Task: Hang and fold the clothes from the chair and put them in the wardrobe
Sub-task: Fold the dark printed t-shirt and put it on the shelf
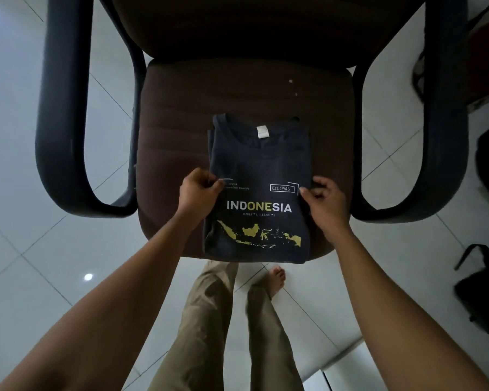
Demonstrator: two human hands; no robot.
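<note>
- T-shirt, dark navy, lies folded into a narrow rectangle on the brown seat of the chair, collar toward the backrest, printed front up with "INDONESIA" and a yellow map.
- Its near hem reaches the front edge of the seat, perhaps slightly overhanging it; bare seat fabric shows beyond the collar and along both long sides, wider on the left.
- Left hand is at the shirt's left folded edge, about midway along its length, fingers curled in with thumb and forefinger pinching the fabric edge.
- Right hand is at the right folded edge, level with the left, fingers bent and closed on the cloth there; the thumb tip presses on top near the "Est.1945" box.
- Black armrests loop out on either side of the seat, well apart from the shirt's edges, leaving open gaps to the floor between armrest and seat.
- White tiled floor is open to the left; dark bags lie on it at the right.
- Person's khaki trousers and a bare foot stand just in front of the seat edge.
</note>
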